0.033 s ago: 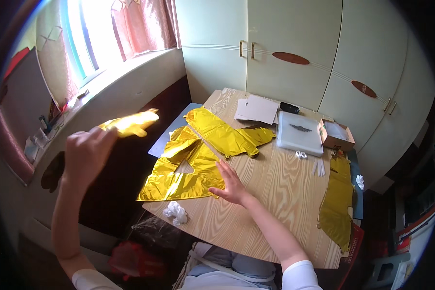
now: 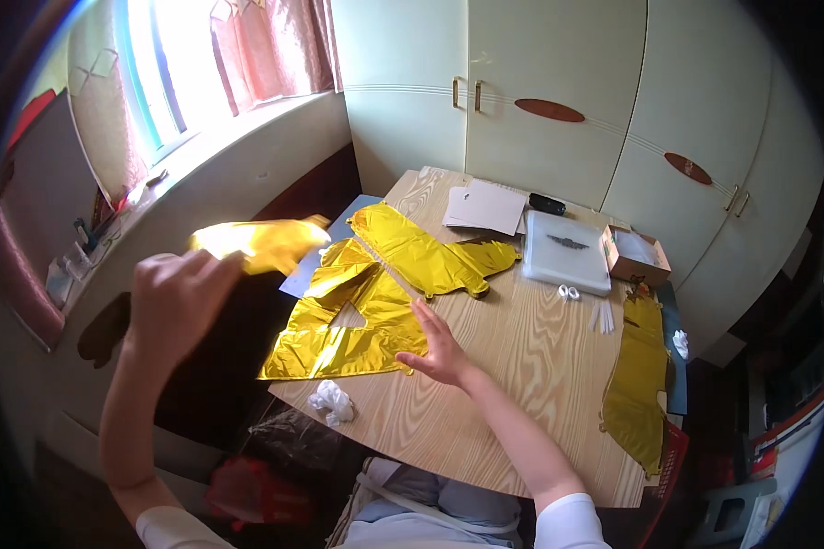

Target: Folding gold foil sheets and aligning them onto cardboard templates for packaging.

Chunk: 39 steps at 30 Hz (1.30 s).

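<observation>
My left hand [image 2: 181, 297] is raised above the left side of the table, its fingers closed on a piece of shiny gold foil [image 2: 261, 245]. That piece looks like a flat foil balloon, hanging in the air beside the foil on the table. My right hand [image 2: 441, 352] rests at the right edge of a flat gold foil balloon [image 2: 316, 352] that has a hole in it. Its fingers are stretched out, with nothing in them. Another gold foil balloon [image 2: 439, 256] lies just behind, and a pale strip [image 2: 389, 263] lies along the boundary between the two.
A further gold foil balloon [image 2: 636, 389] lies along the table's right edge. Toward the back are white sheets [image 2: 485, 210], a black object [image 2: 547, 203], a clear plastic case [image 2: 568, 256] and a small box [image 2: 636, 259]. Crumpled white tissue [image 2: 331, 402] sits at the near left edge.
My left hand has moved slightly right, and the foil in it has swung right toward the table. My right hand looks the same.
</observation>
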Available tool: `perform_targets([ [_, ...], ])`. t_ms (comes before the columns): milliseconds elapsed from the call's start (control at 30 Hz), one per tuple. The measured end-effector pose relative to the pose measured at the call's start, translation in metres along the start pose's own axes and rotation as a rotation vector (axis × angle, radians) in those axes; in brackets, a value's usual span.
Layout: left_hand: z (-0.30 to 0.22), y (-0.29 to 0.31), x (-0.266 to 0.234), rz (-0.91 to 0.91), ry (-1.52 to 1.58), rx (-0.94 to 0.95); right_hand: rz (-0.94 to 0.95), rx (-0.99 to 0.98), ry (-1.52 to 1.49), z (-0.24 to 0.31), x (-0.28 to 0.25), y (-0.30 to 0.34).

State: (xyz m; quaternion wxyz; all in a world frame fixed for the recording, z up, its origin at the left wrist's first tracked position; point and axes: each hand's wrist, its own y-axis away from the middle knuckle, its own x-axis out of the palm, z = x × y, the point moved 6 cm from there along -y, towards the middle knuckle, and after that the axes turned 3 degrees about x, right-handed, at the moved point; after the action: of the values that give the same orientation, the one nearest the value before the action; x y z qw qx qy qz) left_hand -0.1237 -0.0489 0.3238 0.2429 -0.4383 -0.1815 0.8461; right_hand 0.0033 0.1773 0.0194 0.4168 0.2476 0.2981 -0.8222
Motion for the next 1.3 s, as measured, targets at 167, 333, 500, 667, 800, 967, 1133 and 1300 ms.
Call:
perform_targets([
  [167, -0.070, -0.034, -0.064, -0.240, 0.437, 0.233, -0.015, -0.102, -0.548, 0.022, -0.047, 0.002],
  [333, -0.058, -0.048, -0.070, -0.498, 0.651, 0.082, 0.073, -0.128, -0.365, 0.071, -0.094, 0.040],
  [500, -0.036, -0.073, 0.003, -0.333, 1.042, -0.517, 0.283, -0.068, -0.450, 0.036, -0.108, 0.104],
  [667, -0.076, -0.097, 0.047, -0.172, 1.301, -0.344, -0.180, 0.023, -0.527, -0.013, -0.126, 0.133],
  [800, -0.095, -0.097, 0.026, -0.178, 1.462, -0.132, -0.165, 0.122, -0.570, -0.013, -0.126, 0.118],
  [967, -0.080, -0.101, 0.047, -0.236, 1.606, -0.348, 0.141, 0.268, -0.720, -0.022, -0.114, 0.135],
  [1133, -0.091, -0.118, 0.104, -0.011, 1.469, -0.443, -0.181, 0.521, -0.734, -0.005, -0.150, 0.213],
  [1300, -0.165, -0.157, 0.189, 0.421, 1.287, -0.350, -0.333, 0.742, -0.720, -0.036, -0.165, 0.279],
])
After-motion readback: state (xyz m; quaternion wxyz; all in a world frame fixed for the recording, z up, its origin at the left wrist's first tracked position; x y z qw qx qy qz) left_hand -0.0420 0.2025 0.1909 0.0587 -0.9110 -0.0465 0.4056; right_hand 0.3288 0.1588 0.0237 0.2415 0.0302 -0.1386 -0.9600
